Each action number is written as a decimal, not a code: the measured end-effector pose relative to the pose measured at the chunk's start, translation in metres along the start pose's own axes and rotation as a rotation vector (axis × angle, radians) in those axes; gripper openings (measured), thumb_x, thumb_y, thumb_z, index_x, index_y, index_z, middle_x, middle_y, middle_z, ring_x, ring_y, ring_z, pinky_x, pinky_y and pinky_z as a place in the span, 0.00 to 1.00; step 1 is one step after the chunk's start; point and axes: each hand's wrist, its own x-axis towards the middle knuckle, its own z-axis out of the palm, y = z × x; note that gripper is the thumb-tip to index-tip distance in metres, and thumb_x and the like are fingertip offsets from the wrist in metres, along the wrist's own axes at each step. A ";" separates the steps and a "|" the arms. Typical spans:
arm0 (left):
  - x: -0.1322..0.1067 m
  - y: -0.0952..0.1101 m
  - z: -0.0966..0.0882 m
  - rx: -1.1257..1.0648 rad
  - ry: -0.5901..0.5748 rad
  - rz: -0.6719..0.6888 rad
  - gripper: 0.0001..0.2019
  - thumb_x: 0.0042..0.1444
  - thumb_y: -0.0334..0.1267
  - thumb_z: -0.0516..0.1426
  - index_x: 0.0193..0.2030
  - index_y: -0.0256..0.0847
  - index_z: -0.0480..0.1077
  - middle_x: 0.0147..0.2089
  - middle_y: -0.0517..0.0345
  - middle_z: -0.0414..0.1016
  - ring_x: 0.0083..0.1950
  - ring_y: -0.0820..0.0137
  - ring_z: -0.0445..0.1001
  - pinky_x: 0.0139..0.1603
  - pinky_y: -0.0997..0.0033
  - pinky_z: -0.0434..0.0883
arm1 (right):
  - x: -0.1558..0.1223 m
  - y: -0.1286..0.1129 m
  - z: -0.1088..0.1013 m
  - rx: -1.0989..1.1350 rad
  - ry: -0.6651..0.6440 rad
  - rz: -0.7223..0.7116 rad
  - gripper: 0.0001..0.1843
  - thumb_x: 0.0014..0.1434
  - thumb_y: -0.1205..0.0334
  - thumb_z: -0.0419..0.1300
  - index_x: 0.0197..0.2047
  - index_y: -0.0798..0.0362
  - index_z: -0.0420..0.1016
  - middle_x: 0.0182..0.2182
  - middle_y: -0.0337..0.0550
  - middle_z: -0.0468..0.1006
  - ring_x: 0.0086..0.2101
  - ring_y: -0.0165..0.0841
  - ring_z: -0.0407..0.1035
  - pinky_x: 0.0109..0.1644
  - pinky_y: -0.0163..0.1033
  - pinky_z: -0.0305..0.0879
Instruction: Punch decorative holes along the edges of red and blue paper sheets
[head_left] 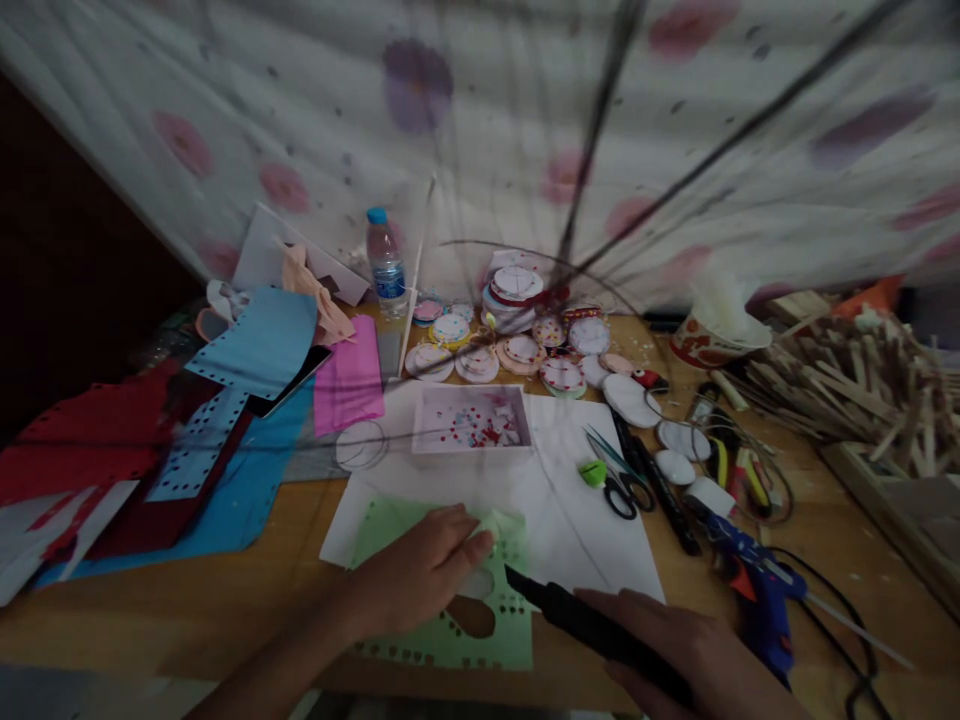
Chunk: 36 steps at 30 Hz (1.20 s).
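A light green sheet (412, 630), with small holes along its edges and larger cut-outs, lies at the table's front edge, partly on white paper. My left hand (431, 570) is closed on its upper part, thumb and fingers together where the sheet looks raised. In my right hand (675, 640) is a long black hand tool (592, 625) with a narrow tip; its exact kind is too dark to make out. That tip points at the sheet's right side, close to my left thumb. Behind the sheet stands a white box (472, 453) with small red and blue bits.
Scissors (626, 490), black pens and a blue glue gun (765, 600) with its cord lie to the right. Wooden sticks (825, 370) are piled beyond. Coloured sheets (255, 340) cover the left. Decorated round pieces (517, 350) and a water bottle (386, 265) stand at the back.
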 end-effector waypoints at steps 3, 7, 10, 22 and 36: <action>-0.004 0.001 -0.005 0.086 -0.083 0.050 0.17 0.67 0.44 0.46 0.49 0.45 0.73 0.44 0.53 0.80 0.48 0.60 0.77 0.47 0.61 0.73 | 0.008 0.004 0.012 -0.070 -0.004 0.028 0.22 0.60 0.56 0.55 0.58 0.41 0.68 0.48 0.45 0.79 0.43 0.45 0.76 0.43 0.46 0.76; -0.016 0.004 -0.003 0.159 -0.280 0.055 0.23 0.60 0.54 0.52 0.59 0.51 0.66 0.62 0.46 0.67 0.63 0.47 0.62 0.56 0.39 0.64 | 0.013 0.012 0.024 -0.148 0.015 0.033 0.22 0.60 0.59 0.56 0.58 0.43 0.68 0.48 0.48 0.79 0.44 0.46 0.75 0.43 0.46 0.75; -0.023 0.002 0.008 0.137 -0.335 0.013 0.25 0.56 0.57 0.55 0.55 0.46 0.70 0.66 0.42 0.61 0.67 0.43 0.53 0.61 0.32 0.53 | 0.016 0.020 0.029 -0.174 0.034 0.005 0.22 0.60 0.62 0.56 0.58 0.44 0.68 0.47 0.50 0.78 0.43 0.45 0.75 0.43 0.45 0.74; -0.013 -0.037 0.035 0.073 0.148 0.036 0.14 0.60 0.35 0.55 0.23 0.41 0.68 0.30 0.60 0.76 0.49 0.66 0.75 0.66 0.51 0.54 | 0.009 0.017 0.061 -0.127 0.190 -0.072 0.22 0.61 0.63 0.53 0.59 0.45 0.63 0.41 0.45 0.77 0.37 0.38 0.77 0.37 0.39 0.75; -0.004 -0.055 0.076 0.608 0.421 -0.260 0.47 0.53 0.59 0.54 0.67 0.20 0.45 0.69 0.22 0.42 0.70 0.41 0.39 0.65 0.38 0.43 | 0.007 0.005 0.100 -0.138 0.269 -0.168 0.21 0.66 0.55 0.46 0.61 0.49 0.60 0.40 0.47 0.79 0.31 0.34 0.78 0.28 0.32 0.76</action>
